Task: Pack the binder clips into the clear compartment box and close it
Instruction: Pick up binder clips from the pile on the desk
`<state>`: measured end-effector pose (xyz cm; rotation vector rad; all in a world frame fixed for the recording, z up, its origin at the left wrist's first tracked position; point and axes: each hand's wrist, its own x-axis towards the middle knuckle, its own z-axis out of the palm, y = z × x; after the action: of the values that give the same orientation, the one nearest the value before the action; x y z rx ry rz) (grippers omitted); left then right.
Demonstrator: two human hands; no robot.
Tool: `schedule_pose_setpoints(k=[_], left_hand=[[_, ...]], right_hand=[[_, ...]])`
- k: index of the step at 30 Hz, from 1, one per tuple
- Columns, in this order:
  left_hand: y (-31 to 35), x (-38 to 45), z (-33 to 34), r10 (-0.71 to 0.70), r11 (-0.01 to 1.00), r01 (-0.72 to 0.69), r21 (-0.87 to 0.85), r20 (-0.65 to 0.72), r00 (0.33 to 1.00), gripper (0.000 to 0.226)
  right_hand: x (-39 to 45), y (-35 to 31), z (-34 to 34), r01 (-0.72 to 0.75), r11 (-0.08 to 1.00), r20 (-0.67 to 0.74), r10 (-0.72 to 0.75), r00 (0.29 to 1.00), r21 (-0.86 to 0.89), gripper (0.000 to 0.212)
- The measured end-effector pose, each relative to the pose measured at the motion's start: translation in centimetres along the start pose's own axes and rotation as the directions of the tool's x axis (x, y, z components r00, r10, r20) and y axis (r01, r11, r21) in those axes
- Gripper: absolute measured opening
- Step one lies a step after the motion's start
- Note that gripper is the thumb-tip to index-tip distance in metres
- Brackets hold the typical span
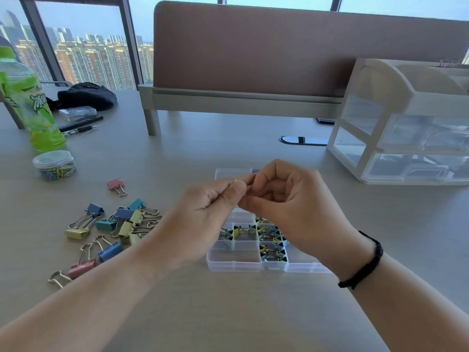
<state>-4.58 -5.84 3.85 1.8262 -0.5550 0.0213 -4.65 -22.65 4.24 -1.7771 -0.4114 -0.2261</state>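
Both hands, left and right, pinch one small binder clip together, grip clamped, directly above the open compartment box; loose clips lie leftward on the counter.

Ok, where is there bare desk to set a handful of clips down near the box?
Bare desk lies in front of the compartment box, between the forearms, and to its right, below the drawer unit. The left is crowded: loose binder clips, paper clip tub, green bottle. Both hands hover over the box.
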Motion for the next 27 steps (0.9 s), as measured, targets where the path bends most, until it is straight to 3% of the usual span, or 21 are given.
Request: schedule_pose_setpoints(k=[4,9,17,20,23,27], left_hand=[[0.1,0.0,-0.3,-0.038,0.999,0.038,-0.011,0.005,0.999,0.039],[1.0,-0.3,0.1,0.037,0.999,-0.04,0.037,0.071,0.997,0.036],[0.2,-0.1,-0.1,0.047,0.999,-0.049,0.023,0.088,0.995,0.04],[-1.0,0.3,-0.6,0.025,0.993,-0.031,0.116,0.05,0.998,0.05],[-1.8,0.4,-0.9,-0.021,0.978,0.025,0.206,-0.019,1.0,0.052],[-2.2,0.6,-1.0,-0.099,0.926,0.112,0.36,-0.055,0.994,0.026]], right_hand=[[0.1,0.0,-0.2,-0.022,1.0,-0.007,0.022,1.0,-0.006,0.015],[0.1,0.0,-0.3,-0.029,0.996,0.056,0.034,0.998,-0.09,0.006],[0.0,-0.4,-0.4,-0.008,0.999,0.066,0.011,0.998,-0.041,0.007],[0.1,-0.2,-0.9,0.028,0.973,0.058,-0.015,0.998,-0.229,0.011],[0.0,0.2,-1.5,0.066,0.87,0.156,0.013,0.988,-0.489,0.011],[-0.2,0.0,-1.3,0.163,0.779,0.286,0.022,0.958,-0.606,0.015]])
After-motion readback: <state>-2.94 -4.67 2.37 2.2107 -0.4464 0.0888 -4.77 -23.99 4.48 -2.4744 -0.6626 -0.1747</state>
